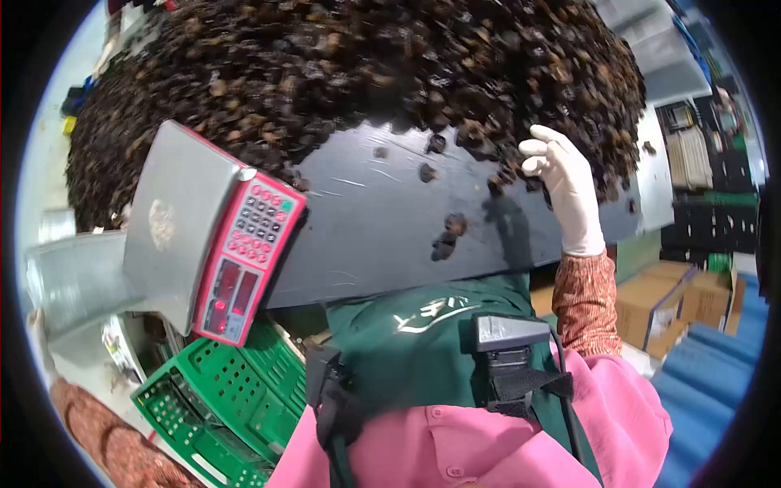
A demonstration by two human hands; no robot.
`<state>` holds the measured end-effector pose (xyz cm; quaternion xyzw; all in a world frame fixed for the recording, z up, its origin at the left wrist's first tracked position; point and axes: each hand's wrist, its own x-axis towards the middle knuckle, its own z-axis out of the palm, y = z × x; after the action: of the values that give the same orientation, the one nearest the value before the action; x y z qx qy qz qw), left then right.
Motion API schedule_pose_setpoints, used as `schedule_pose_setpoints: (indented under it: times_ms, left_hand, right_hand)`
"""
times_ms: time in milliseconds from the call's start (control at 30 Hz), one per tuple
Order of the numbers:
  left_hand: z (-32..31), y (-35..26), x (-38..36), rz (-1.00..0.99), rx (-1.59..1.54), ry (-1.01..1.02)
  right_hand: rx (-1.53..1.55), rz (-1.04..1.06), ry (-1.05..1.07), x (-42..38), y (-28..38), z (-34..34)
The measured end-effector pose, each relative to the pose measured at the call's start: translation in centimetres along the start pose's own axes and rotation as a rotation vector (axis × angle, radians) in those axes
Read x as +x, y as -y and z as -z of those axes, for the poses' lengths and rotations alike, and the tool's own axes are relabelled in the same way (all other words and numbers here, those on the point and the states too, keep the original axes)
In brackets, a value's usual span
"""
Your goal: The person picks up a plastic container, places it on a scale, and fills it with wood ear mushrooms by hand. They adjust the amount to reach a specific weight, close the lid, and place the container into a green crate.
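1. heap [342, 73] of dark dried pieces covers the far bench [366, 236]; strays lie on its black sheet.
2. right hand [565, 191], gloved, at heap's edge, fingers curled loosely, gripping nothing visible.
3. left hand not in view.
4. scale [207, 232] overhangs bench edge above crate [220, 398].
5. risk: raking pieces could spill them off the bench; an elbow bump could tip scale.

Hardly anything can be read here. The green apron [423, 342] carries a white printed mark, too warped to make out. The red keypad of the scale [244, 260] has buttons and dark display windows, but their figures are too small to read.
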<state>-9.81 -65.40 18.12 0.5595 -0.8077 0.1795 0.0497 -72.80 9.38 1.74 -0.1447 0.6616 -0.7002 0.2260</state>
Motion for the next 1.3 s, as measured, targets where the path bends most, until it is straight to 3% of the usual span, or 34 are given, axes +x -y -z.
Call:
schedule_pose_setpoints:
  times_ms: [233,333,400,433,467,500,567,633,700,767,967,1033,1067,1167,1200,1233,1300]
  left_hand:
    - [1.7,-6.7,-5.9,-0.051,-0.209,-0.181]
    - [4.1,-14.1,-10.2,-0.149,-0.433,-0.228]
    - [5.2,-22.9,-13.1,-0.264,-0.649,-0.157]
    - [7.4,-26.2,-15.3,-0.33,-0.626,-0.133]
    - [12.6,-35.7,-20.9,-0.52,-0.156,-0.145]
    - [11.2,-36.6,-22.1,-0.567,-0.222,-0.127]
    - [8.2,-38.8,-24.5,-0.659,-0.353,-0.081]
    - [4.3,-41.0,-25.8,-0.599,-0.465,-0.167]
    - [2.9,-41.6,-26.5,-0.575,-0.394,-0.166]
    - [5.2,-42.3,-27.0,-0.511,-0.334,0.099]
    - [6.9,-44.0,-28.9,-0.43,-0.609,-0.239]
    - [6.6,-44.4,-30.0,-0.394,-0.579,-0.378]
    - [6.5,-44.4,-30.5,-0.369,-0.573,-0.355]
    - [5.0,-43.9,-31.2,-0.283,-0.55,-0.407]
    - [5.2,-43.7,-31.5,-0.278,-0.588,-0.429]
    - [5.8,-43.5,-31.8,-0.26,-0.621,-0.48]
    - [6.8,-42.9,-32.3,-0.255,-0.694,-0.433]
  right_hand:
    - [-0.128,-0.001,-0.168,-2.9,-1.2,4.3]
    - [-0.349,-0.053,-0.077,-3.0,-2.0,0.6]
    - [-0.242,-0.126,0.087,-3.9,-5.1,-1.7]
    - [-0.727,0.2,0.197,-4.5,-7.2,-2.5]
    - [-0.984,0.243,0.257,-5.4,-5.8,-5.4]
    - [-1.17,0.413,0.339,-5.6,-6.4,-6.1]
    - [-1.182,0.399,0.502,-6.4,-7.5,-5.9]
    - [-1.286,0.556,0.547,-6.6,-9.7,-4.3]
    - [-1.249,0.602,0.54,-6.6,-10.2,-3.8]
    - [-1.152,0.582,0.553,-6.3,-10.3,-3.6]
    - [-1.009,0.523,0.53,-4.4,-9.2,-4.6]
    - [-0.928,0.568,0.486,-3.2,-8.8,-5.8]
    - [-0.877,0.596,0.483,-2.4,-8.3,-6.9]
    - [-0.686,0.655,0.483,-0.6,-4.4,-12.7]
    - [-0.657,0.824,0.506,0.2,-2.9,-15.4]
    - [-0.606,0.781,0.542,0.2,-1.2,-17.7]
    - [-0.494,0.983,0.627,0.2,2.8,-23.8]
